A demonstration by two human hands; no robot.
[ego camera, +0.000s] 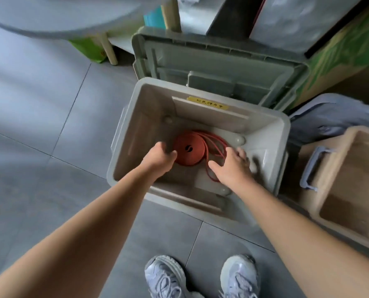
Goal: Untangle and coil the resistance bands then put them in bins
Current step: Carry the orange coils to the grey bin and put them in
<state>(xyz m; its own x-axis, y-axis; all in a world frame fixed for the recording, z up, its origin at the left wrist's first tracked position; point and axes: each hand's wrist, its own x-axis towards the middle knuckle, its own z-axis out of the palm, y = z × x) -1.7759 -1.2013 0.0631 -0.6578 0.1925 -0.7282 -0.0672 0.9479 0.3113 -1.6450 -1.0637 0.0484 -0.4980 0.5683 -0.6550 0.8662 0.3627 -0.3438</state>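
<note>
Grey floor tiles fill the scene, and on them stands an open grey bin with a yellow label on its far inner wall; the writing on it I cannot read. On the bottom of this bin lies the red resistance band: most of it is wound in a flat coil at the left side, and some loose loops run from the coil to the right and toward the near wall. Both arms reach down into the bin. My left hand is at the left edge of the coil, its fingers curled and the thumb touching the coil; the picture is blurred there, so I cannot tell if the grip really holds the band. My right hand is over the loose loops, fingers spread and nearly straight, so this grip is not closed on anything. Behind the bin its lid leans upright. At the right stands a beige bin, and near the bottom edge I see two pale shoes.
</note>
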